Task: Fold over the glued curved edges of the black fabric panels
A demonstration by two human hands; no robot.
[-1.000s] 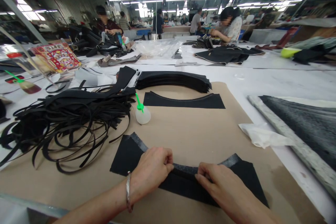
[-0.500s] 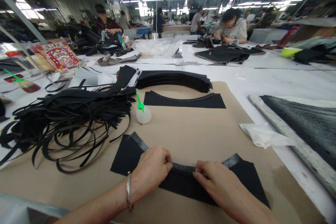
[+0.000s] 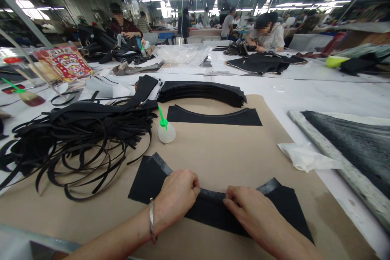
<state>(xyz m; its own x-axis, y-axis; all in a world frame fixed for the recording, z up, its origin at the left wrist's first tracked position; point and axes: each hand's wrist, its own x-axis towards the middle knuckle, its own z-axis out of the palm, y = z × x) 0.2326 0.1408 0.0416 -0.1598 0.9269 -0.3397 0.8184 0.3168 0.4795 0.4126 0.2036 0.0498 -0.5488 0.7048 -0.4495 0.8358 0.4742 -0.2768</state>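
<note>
A curved black fabric piece (image 3: 146, 180) lies flat on the brown paper sheet (image 3: 222, 150) close to me. Its grey inner edge is folded over along the curve. My left hand (image 3: 176, 197) is closed, fingertips pinching that folded edge near its middle. My right hand (image 3: 248, 211) pinches the same edge a little to the right, fingers curled down on the fabric. A silver bangle sits on my left wrist.
A glue bottle (image 3: 166, 130) with a green nozzle stands beyond my hands. A tangle of black strips (image 3: 76, 138) lies left. A second black piece (image 3: 213, 117) and a stack of them (image 3: 201, 91) lie farther back. White cloth (image 3: 304, 156) and dark textured material (image 3: 350, 146) lie right. People work at far tables.
My right hand has crept slightly left along the folded edge toward my left hand. The fabric piece has stayed in place.
</note>
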